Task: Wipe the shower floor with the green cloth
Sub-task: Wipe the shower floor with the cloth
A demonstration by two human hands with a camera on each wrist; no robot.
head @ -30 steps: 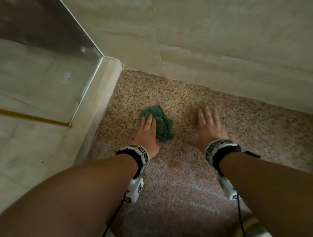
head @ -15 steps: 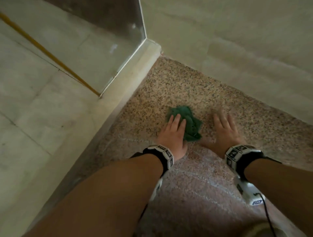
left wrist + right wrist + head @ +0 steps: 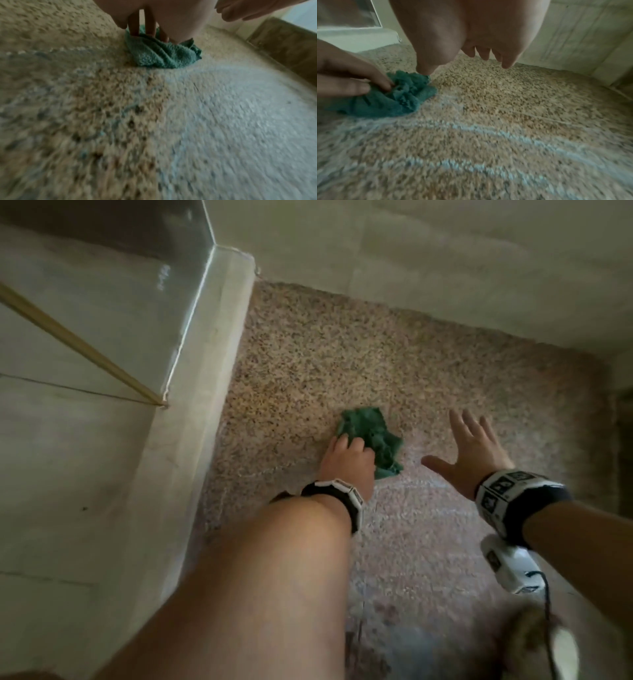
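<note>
Fingers [image 3: 346,445] of left hand [image 3: 349,463] curled gripping green cloth [image 3: 371,436], right hand [image 3: 474,453] splayed flat

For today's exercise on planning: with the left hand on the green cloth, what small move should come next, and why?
Probably push the green cloth forward toward the wall. The left hand grips it bunched on the speckled shower floor; streaks show only on the near part, and the open right hand is clear.
</note>
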